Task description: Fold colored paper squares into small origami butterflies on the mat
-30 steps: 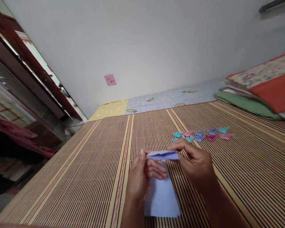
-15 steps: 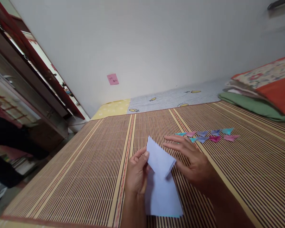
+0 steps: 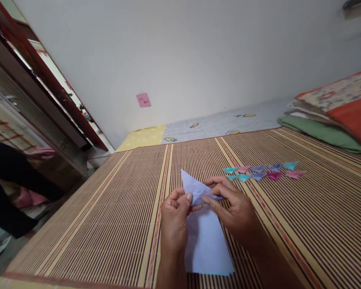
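Head view: the left hand (image 3: 173, 218) pinches the left edge of a pale purple paper sheet (image 3: 206, 241) that lies on the striped mat (image 3: 108, 216) in front of the person. The right hand (image 3: 232, 208) pinches its folded top flap. To fold well, line up the edges, then press the crease flat. Small folded paper pieces (image 3: 260, 171) lie near, farther back on the right

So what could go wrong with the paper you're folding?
The left hand and right hand hold the folded top of the lilac paper in the air, not flat on the striped mat, so the crease may come out crooked. The loose lower sheet could also bend. And the right arm lies close to the small folded paper pieces, so a wide move might scatter them.
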Action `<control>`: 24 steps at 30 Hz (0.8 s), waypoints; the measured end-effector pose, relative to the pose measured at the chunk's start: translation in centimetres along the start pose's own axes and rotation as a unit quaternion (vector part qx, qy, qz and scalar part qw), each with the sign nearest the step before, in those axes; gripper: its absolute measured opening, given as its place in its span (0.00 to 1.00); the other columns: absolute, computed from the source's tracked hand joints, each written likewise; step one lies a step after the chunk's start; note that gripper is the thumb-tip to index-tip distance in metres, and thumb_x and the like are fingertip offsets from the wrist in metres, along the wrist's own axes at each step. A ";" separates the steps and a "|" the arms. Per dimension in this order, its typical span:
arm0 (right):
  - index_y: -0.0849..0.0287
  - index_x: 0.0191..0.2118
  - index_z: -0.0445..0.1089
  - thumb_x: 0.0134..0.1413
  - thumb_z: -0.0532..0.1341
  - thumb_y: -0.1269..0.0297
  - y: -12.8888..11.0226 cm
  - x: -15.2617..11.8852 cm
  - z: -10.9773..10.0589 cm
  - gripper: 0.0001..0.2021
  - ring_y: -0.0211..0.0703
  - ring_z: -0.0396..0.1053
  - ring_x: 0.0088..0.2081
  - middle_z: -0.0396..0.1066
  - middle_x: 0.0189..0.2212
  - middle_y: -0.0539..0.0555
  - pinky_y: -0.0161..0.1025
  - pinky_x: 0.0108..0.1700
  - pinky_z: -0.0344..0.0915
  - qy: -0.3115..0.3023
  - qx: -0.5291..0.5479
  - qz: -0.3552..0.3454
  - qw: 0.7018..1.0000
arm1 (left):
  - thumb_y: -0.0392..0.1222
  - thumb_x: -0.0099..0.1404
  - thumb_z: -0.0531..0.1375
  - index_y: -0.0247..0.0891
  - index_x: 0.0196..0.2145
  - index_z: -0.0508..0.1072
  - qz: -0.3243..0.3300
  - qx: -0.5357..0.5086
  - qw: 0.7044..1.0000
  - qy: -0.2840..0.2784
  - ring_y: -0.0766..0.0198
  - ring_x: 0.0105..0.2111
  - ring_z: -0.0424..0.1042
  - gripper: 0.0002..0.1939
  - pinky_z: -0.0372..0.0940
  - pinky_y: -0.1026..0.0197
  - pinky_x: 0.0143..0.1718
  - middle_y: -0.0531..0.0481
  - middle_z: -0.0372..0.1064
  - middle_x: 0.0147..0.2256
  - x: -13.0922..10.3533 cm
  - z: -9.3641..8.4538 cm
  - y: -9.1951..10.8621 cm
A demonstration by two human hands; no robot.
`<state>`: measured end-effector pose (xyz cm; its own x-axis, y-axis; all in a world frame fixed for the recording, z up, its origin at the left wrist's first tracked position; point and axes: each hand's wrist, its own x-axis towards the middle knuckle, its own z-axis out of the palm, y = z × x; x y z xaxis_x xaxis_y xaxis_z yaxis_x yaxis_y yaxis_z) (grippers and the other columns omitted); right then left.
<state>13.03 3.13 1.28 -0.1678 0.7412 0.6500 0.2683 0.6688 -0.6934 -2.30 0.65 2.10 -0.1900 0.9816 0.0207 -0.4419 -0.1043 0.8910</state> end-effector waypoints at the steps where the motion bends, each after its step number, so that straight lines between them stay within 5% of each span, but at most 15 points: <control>1: 0.57 0.32 0.70 0.63 0.62 0.66 0.0 -0.1 0.1 0.07 0.47 0.72 0.42 0.72 0.39 0.55 0.42 0.43 0.67 0.012 0.005 0.018 1.000 | 0.43 0.58 0.73 0.33 0.35 0.78 0.004 0.010 1.000 -0.003 0.66 0.31 0.78 0.12 0.76 0.64 0.34 0.49 0.79 0.33 -0.1 0.1 0.0; 10: 0.56 0.28 0.66 0.58 0.63 0.67 0.0 0.0 0.4 0.08 0.37 0.62 0.25 0.64 0.24 0.46 0.34 0.28 0.58 0.044 -0.006 0.093 0.995 | 0.43 0.54 0.74 0.32 0.36 0.81 -0.036 0.056 0.997 -0.031 0.65 0.27 0.78 0.14 0.72 0.68 0.28 0.44 0.81 0.31 0.1 0.4 -0.6; 16: 0.57 0.30 0.68 0.62 0.62 0.61 0.2 -0.2 -0.1 0.09 0.38 0.65 0.27 0.67 0.25 0.47 0.35 0.29 0.61 0.021 0.063 0.131 0.989 | 0.45 0.54 0.74 0.31 0.35 0.83 -0.037 0.027 0.998 -0.037 0.66 0.23 0.76 0.15 0.69 0.68 0.25 0.43 0.80 0.30 0.2 0.6 -0.7; 24: 0.57 0.44 0.71 0.59 0.65 0.62 1.2 0.1 -1.1 0.09 0.45 0.73 0.35 0.73 0.32 0.53 0.41 0.37 0.70 0.099 0.091 0.147 0.980 | 0.45 0.58 0.71 0.33 0.33 0.82 0.025 0.136 0.990 -0.013 0.66 0.23 0.71 0.11 0.65 0.66 0.26 0.48 0.76 0.24 0.1 0.6 -0.8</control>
<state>14.40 3.91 0.89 0.0828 0.8899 0.4487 0.1002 0.4405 -0.8922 -1.49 0.93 1.68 -0.1824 0.9803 0.0761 -0.1792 -0.1092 0.9777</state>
